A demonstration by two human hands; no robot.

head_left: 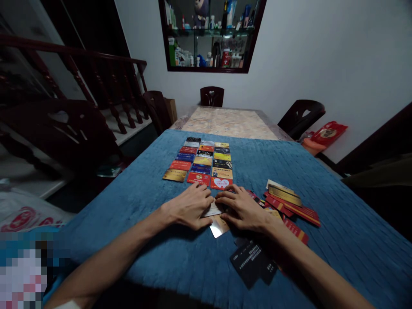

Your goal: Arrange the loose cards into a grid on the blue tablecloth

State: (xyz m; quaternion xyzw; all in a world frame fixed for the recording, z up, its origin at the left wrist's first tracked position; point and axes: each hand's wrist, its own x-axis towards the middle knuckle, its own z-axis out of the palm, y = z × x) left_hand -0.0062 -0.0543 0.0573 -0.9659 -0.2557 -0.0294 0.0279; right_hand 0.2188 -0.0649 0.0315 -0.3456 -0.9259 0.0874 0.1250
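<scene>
Several plastic cards lie in a neat three-column grid [202,164] on a blue cloth [144,201]. My left hand [189,206] and my right hand [242,208] rest side by side just in front of the grid, fingers spread flat. Both press on a pale card [213,210] between them. A shiny card [219,226] pokes out under my right hand. A loose heap of red and gold cards [289,204] sits right of my right hand, partly hidden by the wrist. A black card [252,262] lies near my right forearm.
The blue cloth covers the near half of a marble-topped table [227,122]. Dark chairs stand at the far end [211,96], the right [301,116] and the left [64,128]. A stair railing [106,77] runs on the left. A wall cabinet [209,34] holds bottles.
</scene>
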